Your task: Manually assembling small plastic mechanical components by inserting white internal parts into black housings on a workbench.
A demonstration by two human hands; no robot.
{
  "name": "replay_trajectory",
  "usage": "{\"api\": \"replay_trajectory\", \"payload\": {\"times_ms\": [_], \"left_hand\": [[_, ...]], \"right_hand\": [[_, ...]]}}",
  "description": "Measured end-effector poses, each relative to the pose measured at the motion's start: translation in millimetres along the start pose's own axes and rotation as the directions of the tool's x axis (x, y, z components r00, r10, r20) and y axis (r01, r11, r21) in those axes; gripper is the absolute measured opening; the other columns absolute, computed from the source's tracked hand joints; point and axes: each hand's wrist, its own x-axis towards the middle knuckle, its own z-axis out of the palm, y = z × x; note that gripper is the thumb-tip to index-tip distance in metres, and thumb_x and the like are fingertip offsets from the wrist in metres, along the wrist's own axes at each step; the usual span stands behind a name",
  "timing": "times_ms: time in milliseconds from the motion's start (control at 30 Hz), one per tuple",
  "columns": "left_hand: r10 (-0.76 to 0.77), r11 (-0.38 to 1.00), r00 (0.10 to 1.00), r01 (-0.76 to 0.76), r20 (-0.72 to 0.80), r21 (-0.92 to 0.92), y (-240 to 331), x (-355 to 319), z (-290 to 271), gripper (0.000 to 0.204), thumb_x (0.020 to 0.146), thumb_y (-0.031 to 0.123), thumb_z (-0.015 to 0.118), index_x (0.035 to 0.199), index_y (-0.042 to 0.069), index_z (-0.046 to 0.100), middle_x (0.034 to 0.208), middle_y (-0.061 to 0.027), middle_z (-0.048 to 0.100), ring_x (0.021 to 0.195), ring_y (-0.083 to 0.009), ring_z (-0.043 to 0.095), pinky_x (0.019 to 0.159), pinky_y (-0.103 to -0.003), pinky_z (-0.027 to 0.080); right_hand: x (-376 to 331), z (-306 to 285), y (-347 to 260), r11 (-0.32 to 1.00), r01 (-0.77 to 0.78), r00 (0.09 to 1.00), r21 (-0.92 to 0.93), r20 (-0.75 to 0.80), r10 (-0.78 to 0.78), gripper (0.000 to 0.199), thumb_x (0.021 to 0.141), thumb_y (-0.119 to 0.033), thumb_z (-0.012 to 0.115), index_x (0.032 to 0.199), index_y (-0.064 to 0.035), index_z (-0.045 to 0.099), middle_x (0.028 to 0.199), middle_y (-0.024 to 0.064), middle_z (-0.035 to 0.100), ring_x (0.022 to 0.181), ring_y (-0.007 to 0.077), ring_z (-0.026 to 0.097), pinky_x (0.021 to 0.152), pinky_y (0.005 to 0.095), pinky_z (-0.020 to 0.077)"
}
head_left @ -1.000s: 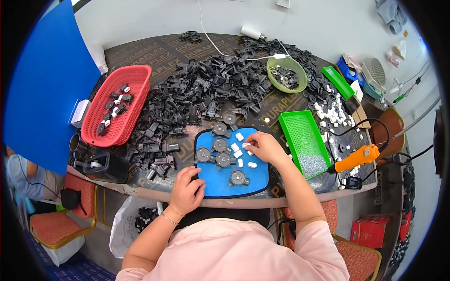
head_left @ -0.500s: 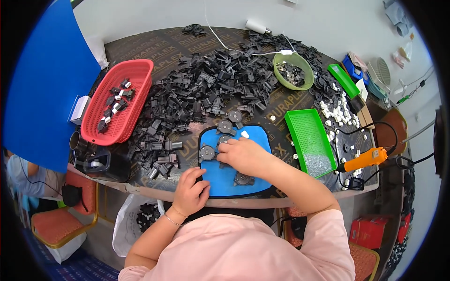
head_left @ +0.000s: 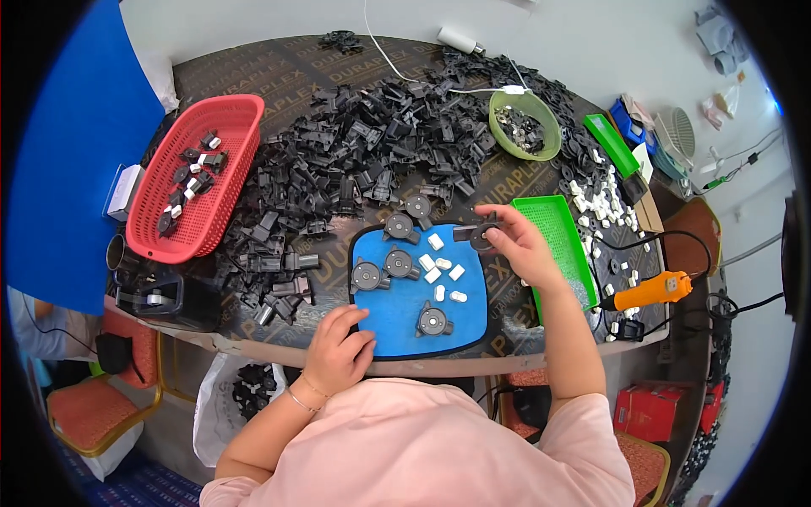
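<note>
At the right edge of the blue mat (head_left: 389, 325), my right hand (head_left: 525, 249) pinches a black plastic part with a round disc (head_left: 481, 237). My left hand (head_left: 338, 351) lies at the mat's lower left edge, fingers loosely bent and apart, holding nothing. On the mat's left and upper side sit several similar black round-disc parts (head_left: 369, 275); another black disc part (head_left: 432, 320) lies near the front. Several small white plastic pieces (head_left: 432, 275) are scattered in the mat's middle.
A big heap of black plastic parts (head_left: 372, 144) covers the table's back and left. A red basket (head_left: 253, 127) stands left; a green bowl (head_left: 553, 139) and a green tray (head_left: 545, 221) stand right. An orange electric screwdriver (head_left: 655, 291) lies beyond the tray, by loose white pieces (head_left: 598, 203).
My right hand has moved right from the mat's middle and now holds a black disc part. The white pieces it covered are visible. My left hand has hardly moved.
</note>
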Motion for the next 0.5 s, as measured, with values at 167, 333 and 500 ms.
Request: {"api": "replay_trajectory", "payload": {"times_ms": [167,333,500], "left_hand": [[0.007,1.000,1.000,-0.007,0.020,-0.007,-1.2,0.2,0.7,0.019,0.068,0.003,0.071,0.085,0.004,0.063,0.113,-0.0148,0.058,0.109,-0.0368,0.053,0.091,-0.045,0.045],[-0.014,1.000,1.000,0.014,0.023,-0.006,-2.0,0.0,0.9,0.017,0.070,0.005,0.071,0.085,0.005,0.063,0.113,-0.0134,0.058,0.109,-0.0350,0.053,0.091,-0.043,0.046],[-0.011,1.000,0.999,0.011,0.030,-0.006,-2.3,1.5,0.4,0.019,0.068,0.003,0.072,0.085,0.004,0.063,0.113,-0.0141,0.058,0.108,-0.0365,0.053,0.089,-0.044,0.047]], "right_hand": [[2.0,3.1,15.8,0.756,0.104,0.994,-0.647,0.101,-0.050,0.029,0.088,-0.004,0.059,0.116,-0.0073,0.051,0.106,0.0056,0.054,0.087,0.0137,0.059,0.068,0.0268,0.0504],[5.2,16.6,6.5,0.669,0.089,0.987,-0.738,0.153,0.037,0.031,0.082,-0.006,0.067,0.109,-0.0075,0.051,0.098,0.0145,0.058,0.086,0.0314,0.062,0.076,0.0380,0.0484],[7.7,26.2,4.3,0.603,0.011,0.972,-0.798,0.152,0.182,0.030,0.083,-0.008,0.066,0.108,-0.0065,0.049,0.101,0.0178,0.060,0.091,0.0371,0.061,0.076,0.0429,0.0479]]}}
